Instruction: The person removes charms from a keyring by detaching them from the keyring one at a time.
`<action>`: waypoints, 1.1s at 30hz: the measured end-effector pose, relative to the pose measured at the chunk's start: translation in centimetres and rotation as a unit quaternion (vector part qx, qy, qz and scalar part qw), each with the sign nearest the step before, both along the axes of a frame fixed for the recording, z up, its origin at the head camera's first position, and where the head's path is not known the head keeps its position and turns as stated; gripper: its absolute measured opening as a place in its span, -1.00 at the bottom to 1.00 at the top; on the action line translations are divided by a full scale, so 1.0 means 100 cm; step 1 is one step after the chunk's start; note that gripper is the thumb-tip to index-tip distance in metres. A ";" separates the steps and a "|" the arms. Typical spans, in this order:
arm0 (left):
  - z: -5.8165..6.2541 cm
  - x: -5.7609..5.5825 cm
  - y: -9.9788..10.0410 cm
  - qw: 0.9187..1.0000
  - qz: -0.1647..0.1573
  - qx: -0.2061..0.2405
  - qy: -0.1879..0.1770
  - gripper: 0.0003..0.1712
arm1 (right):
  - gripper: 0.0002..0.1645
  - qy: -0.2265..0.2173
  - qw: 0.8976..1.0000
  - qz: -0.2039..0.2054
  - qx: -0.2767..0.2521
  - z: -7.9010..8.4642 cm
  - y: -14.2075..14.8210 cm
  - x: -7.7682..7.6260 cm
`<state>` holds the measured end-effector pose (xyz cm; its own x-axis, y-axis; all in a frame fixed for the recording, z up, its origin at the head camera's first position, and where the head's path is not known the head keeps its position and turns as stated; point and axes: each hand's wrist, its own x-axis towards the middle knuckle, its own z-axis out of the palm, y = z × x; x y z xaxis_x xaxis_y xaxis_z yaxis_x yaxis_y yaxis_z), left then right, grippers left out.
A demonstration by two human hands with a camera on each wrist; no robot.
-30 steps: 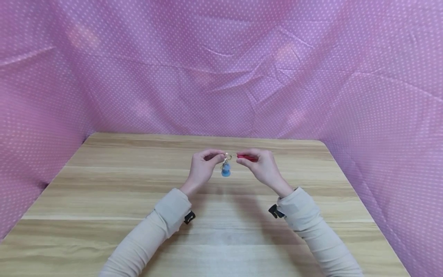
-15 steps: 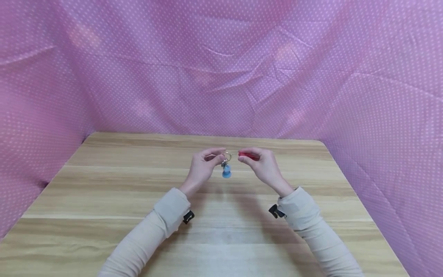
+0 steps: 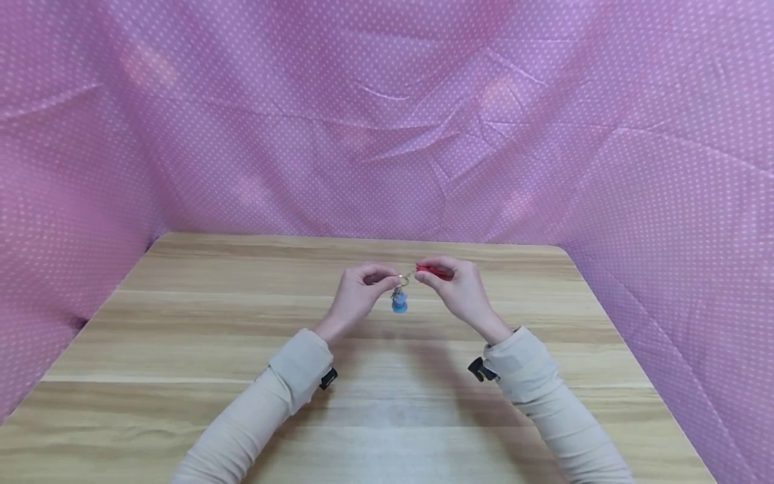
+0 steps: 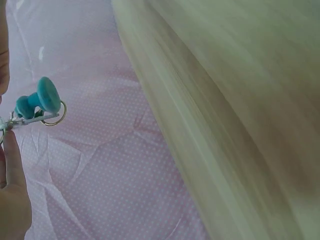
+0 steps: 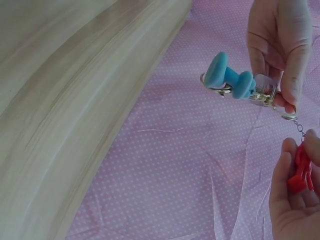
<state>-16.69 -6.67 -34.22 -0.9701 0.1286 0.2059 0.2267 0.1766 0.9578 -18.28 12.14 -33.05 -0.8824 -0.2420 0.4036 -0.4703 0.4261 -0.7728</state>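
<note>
My left hand (image 3: 358, 296) pinches a gold key ring (image 3: 404, 279) between thumb and finger above the table. From the ring hangs a blue charm (image 3: 399, 302) shaped like a push pin. In the right wrist view a small clear piece with gold bits (image 5: 265, 91) sits beside the blue charm (image 5: 218, 71), along with another metal ring. A short metal chain (image 5: 300, 128) runs from the ring to a red charm (image 5: 297, 181). My right hand (image 3: 462, 292) holds that red charm with thumb and fingers, partly covering it. The left wrist view shows the blue charm (image 4: 47, 95) tilted.
A wood-grain table (image 3: 387, 417) spreads below both hands. Pink dotted cloth (image 3: 387, 134) hangs behind it and on both sides. Each wrist carries a black buckle, such as the right one (image 3: 482, 369).
My left hand has shifted slightly right and down, bringing the key ring and blue charm closer to my right hand. My right hand stays nearly in place, still holding the red charm.
</note>
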 end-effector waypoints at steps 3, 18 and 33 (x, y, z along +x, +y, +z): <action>0.011 0.007 0.001 0.999 0.000 -0.029 0.022 -0.81 | -0.72 0.031 0.999 0.004 0.031 -0.001 0.000 0.001; 0.015 0.009 0.002 0.999 0.021 -0.024 0.034 -0.84 | -0.86 0.052 0.997 0.007 0.057 -0.005 -0.003 -0.001; -0.009 -0.013 -0.001 0.996 0.044 0.070 -0.038 -0.78 | -0.84 0.035 0.999 -0.007 0.040 -0.004 -0.007 -0.004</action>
<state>-17.99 -6.82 -35.13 -0.9898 0.0169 0.1411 0.1419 0.0557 0.9883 -18.64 11.40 -33.47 -0.8560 -0.2634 0.4448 -0.5158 0.4927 -0.7009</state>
